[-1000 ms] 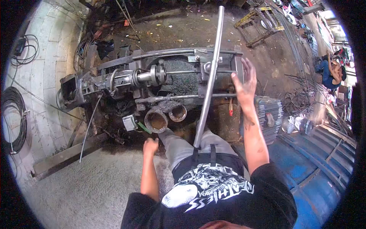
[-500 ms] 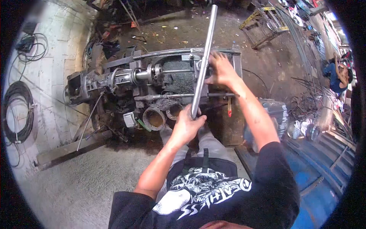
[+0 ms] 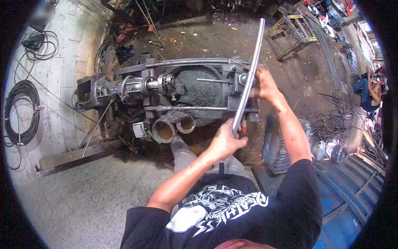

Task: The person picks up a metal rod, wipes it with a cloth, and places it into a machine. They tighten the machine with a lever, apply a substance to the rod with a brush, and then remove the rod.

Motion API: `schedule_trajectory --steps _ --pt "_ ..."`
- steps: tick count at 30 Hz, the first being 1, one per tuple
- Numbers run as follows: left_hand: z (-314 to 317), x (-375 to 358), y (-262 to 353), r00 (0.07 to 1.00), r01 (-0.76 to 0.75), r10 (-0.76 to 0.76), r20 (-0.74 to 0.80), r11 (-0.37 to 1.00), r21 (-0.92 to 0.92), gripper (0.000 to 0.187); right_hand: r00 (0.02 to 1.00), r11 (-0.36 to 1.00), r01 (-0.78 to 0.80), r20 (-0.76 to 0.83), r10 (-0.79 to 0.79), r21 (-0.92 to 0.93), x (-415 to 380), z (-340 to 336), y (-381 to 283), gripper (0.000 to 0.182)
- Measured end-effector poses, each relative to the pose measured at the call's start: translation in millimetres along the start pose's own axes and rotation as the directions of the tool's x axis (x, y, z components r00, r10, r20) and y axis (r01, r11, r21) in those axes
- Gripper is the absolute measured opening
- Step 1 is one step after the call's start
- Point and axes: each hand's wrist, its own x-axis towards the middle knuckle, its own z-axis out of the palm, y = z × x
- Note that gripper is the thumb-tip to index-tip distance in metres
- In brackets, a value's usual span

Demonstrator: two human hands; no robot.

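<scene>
My left hand (image 3: 226,141) is closed around the near end of a long metal bar (image 3: 251,68). The bar slants up and away to the right, crossing a greasy carriage (image 3: 237,85) at the right end of a low, dirty machine. At the carriage's right side is my right hand (image 3: 266,85), its fingers curled against it behind the bar; the bar partly hides the contact. A thin rod (image 3: 213,80) sticks out leftward from the carriage. To the left, a round clamp head (image 3: 167,85) faces this rod across a gap. Steel rails (image 3: 190,108) run along both sides.
Two round cans (image 3: 164,130) with brownish contents stand near my legs. A ribbed metal block (image 3: 286,145) lies at right, beside blue metal panels (image 3: 344,199). A yellow-edged stand (image 3: 294,33) is beyond. Coiled cable (image 3: 21,112) hangs at left. Another person (image 3: 369,89) sits far right.
The carriage with its rod has shifted right, widening the gap to the clamp head. Both my hands and the bar have moved right with it.
</scene>
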Motion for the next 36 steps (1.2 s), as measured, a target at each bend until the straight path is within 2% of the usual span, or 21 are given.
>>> schedule_trajectory --steps 5,7,8,11,14,16,17,19,21,23,24,25,27,28,29,30,31,33,34,35,36 --pt "62 13 6 0.995 -0.067 0.066 -0.07 0.998 -0.002 0.031 0.998 0.996 -0.042 0.033 0.044 -0.075 -38 -31 30 0.079" --pt "61 11 5 0.988 -0.113 0.112 -0.111 0.994 -0.003 0.028 0.956 0.946 -0.148 -0.204 0.212 0.289 -71 -16 50 0.067" --pt "61 9 5 0.989 -0.086 0.087 -0.116 0.996 0.014 0.026 0.919 0.745 -0.242 -0.1 0.381 0.621 -67 -31 9 0.057" --pt "63 5 7 0.984 -0.067 0.074 -0.161 0.996 0.05 0.025 0.821 0.602 -0.294 -0.127 0.557 0.742 -58 -41 -27 0.05" --pt "89 2 1 0.968 -0.09 0.094 -0.234 0.996 0.028 0.026 0.818 0.622 -0.361 -0.084 0.569 0.695 -13 -35 -31 0.054" --pt "117 15 -25 0.9 -0.247 0.24 -0.365 0.969 0.027 0.029 0.834 0.844 -0.277 -0.323 0.448 0.459 20 -25 -8 0.06" --pt "124 12 -13 0.947 -0.082 0.062 -0.315 0.995 -0.049 0.021 0.824 0.924 -0.202 -0.452 0.34 0.326 35 -29 -8 0.061" --pt "156 18 -18 0.902 -0.267 0.169 -0.397 0.941 -0.206 0.02 0.828 0.958 -0.187 -0.56 0.035 -0.216 63 -43 18 0.061" --pt "195 44 -21 0.992 0.044 -0.077 -0.097 0.951 -0.308 0.028 0.865 0.881 -0.451 -0.173 0.47 0.14 76 -58 14 0.043" --pt "255 90 -58 0.936 -0.328 0.348 -0.053 0.809 -0.488 0.033 0.855 0.813 -0.516 0.218 0.47 0.27 73 -53 9 0.032" --pt "241 95 -40 0.936 -0.331 0.348 -0.059 0.808 -0.487 0.033 0.931 0.935 -0.355 0.089 0.354 0.001 62 -43 1 0.026" --pt "210 95 -2 0.908 -0.341 0.363 0.209 0.93 -0.137 0.026 0.944 0.95 -0.308 0.141 0.299 0.048 51 -44 -11 0.025" --pt "149 75 48 0.851 -0.39 0.04 0.523 0.715 0.581 0.02 0.976 0.987 -0.158 -0.151 0.156 -0.002 27 -52 -13 0.022" --pt "108 57 65 0.796 -0.551 0.112 0.595 0.542 0.635 0.023 0.955 0.99 0.0 -0.292 -0.042 -0.143 17 -76 -27 0.02" --pt "75 46 56 0.831 -0.555 0.299 0.469 0.503 0.662 0.029 0.886 0.944 0.121 -0.396 -0.242 -0.305 -1 -99 -41 0.019" --pt "39 52 38 0.544 -0.744 0.819 0.184 0.37 0.556 0.041 0.831 0.984 0.04 -0.54 -0.131 -0.176 -32 -104 -39 0.018" --pt "7 44 80 0.687 -0.432 0.705 0.177 0.201 0.879 0.059 0.749 0.999 -0.016 -0.662 -0.014 -0.039 -64 -103 -36 0.018" --pt "-25 51 67 0.701 -0.081 0.706 -0.104 0.223 0.971 0.074 0.585 0.85 -0.248 -0.627 0.514 0.465 -118 -84 -40 0.015" --pt "-20 43 73 0.917 -0.033 0.374 -0.135 0.409 0.912 0.075 0.567 0.753 -0.285 -0.529 0.631 0.594 -136 -65 -39 0.014" --pt "-11 29 75 0.995 0.089 -0.016 -0.096 0.548 0.832 0.076 0.548 0.636 -0.316 -0.412 0.728 0.704 -152 -42 -36 0.014" --pt "-1 24 48 0.982 -0.085 0.187 -0.04 0.614 0.785 0.077 0.568 0.598 -0.363 -0.339 0.75 0.715 -162 -17 -41 0.016"
